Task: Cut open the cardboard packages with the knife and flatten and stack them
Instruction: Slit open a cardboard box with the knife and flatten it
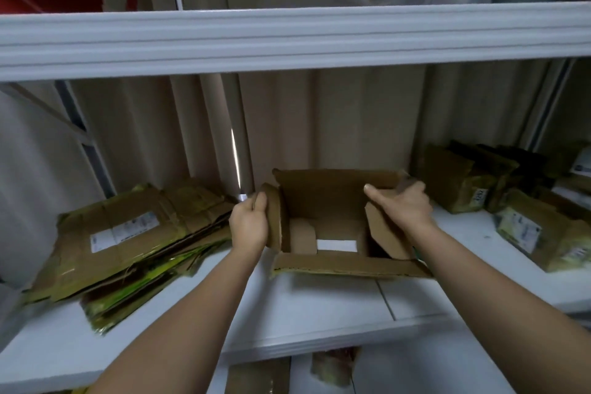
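Brightness: dim, warm indoor cast.
Glare: bright streak on the upright tube (pixel 237 157).
Shadow: deep under the upper shelf beam (pixel 287 38), darkest in the right corner.
Sharpness: soft overall; flattened stack (pixel 128 243) smeared.
Distortion: wide-angle bowing at edges.

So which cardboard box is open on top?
The box in the middle, which both hands hold, left hand and right hand. Its flaps stand open; the pile on the left is flat, the packages on the right closed.

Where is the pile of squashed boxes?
In the head view, the pile of flattened boxes lies on the left of the white shelf, just left of the left hand and the open box.
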